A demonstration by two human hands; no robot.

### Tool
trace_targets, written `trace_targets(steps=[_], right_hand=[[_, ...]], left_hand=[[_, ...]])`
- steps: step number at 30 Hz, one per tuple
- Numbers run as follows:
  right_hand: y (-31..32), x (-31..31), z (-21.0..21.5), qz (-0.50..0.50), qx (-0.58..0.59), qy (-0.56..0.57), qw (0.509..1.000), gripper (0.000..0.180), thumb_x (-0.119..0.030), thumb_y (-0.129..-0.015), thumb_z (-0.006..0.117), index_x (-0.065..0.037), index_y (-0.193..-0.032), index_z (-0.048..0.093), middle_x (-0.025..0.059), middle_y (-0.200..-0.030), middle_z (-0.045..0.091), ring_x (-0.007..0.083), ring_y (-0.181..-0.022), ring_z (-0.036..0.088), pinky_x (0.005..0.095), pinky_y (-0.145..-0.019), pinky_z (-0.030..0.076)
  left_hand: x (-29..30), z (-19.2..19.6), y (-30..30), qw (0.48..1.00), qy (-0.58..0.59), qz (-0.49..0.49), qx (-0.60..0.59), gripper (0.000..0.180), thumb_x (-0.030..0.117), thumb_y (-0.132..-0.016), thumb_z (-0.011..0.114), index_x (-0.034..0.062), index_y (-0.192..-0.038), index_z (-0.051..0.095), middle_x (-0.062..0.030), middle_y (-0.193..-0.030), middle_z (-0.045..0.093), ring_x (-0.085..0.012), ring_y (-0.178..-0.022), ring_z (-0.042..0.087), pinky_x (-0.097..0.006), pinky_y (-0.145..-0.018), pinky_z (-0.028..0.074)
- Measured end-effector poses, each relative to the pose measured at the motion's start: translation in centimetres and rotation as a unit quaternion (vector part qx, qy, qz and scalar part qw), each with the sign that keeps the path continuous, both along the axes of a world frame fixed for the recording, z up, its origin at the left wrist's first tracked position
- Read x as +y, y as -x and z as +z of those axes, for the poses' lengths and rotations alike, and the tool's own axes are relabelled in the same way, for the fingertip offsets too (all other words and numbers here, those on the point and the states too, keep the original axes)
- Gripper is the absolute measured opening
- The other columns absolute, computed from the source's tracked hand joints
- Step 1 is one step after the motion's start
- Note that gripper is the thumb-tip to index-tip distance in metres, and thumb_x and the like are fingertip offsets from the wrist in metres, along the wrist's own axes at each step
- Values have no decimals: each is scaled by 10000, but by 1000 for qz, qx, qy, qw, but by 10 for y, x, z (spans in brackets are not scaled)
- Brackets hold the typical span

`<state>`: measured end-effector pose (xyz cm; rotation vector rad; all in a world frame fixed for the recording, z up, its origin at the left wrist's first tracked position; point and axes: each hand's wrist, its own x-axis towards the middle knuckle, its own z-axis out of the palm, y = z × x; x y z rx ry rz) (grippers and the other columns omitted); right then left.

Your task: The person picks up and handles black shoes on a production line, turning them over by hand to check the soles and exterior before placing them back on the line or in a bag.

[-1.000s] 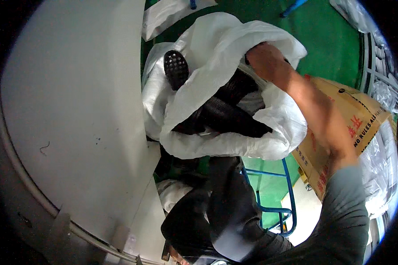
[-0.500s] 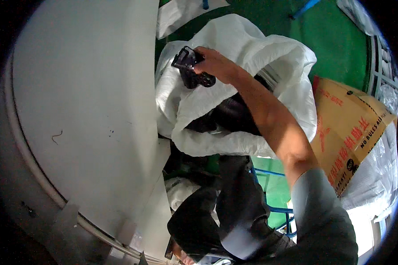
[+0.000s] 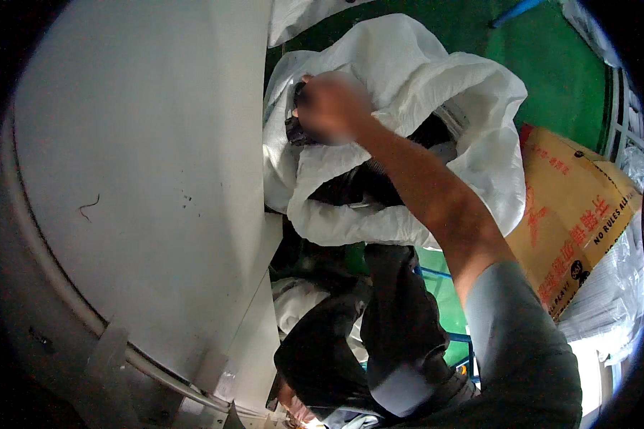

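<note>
My right hand, blurred, is closed around a black plastic part. Most of the part is hidden behind the fingers; its exact kind does not show. Both are over the left side of the rim of a large white woven sack. Dark items lie inside the sack, too dim to tell apart. Low in the picture, near my dark-trousered legs, a bit of skin that seems to be my left hand shows at the edge. Its fingers are hidden.
A pale grey table or panel fills the left side, its edge close to the sack. To the right stands a brown cardboard box with clear plastic wrap beside it. Green floor and blue metal legs show around.
My right hand has turned over the black plastic part, which now hides mostly behind it. The view has shifted a little, so the sack and box appear farther right.
</note>
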<state>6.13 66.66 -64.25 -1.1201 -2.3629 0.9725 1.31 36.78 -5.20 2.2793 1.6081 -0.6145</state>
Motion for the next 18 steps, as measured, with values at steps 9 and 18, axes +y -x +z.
trace_targets(steps=[9, 18], right_hand=[[-61, 2, 66, -208, 144, 105, 962, 417, -339, -983, 579, -13, -1243, 589, 214, -1082, 689, 403, -921, 694, 454, -793, 555], [-226, -58, 64, -120, -58, 415, 900, 391, -248, -963, 598, -15, -1276, 622, 98, -1188, 668, 188, -1087, 594, 326, -974, 450]], left_hand=[[3, -5, 7, 1000, 4, 0, -4, 236, 78, -887, 608, 85, -1048, 781, -26, -1017, 771, -120, -1023, 633, -289, -895, 480], [17, -9, 11, 1000, 4, -15, -5, 232, 98, -887, 617, 90, -1054, 778, -37, -1020, 770, -134, -1073, 618, -300, -939, 465]])
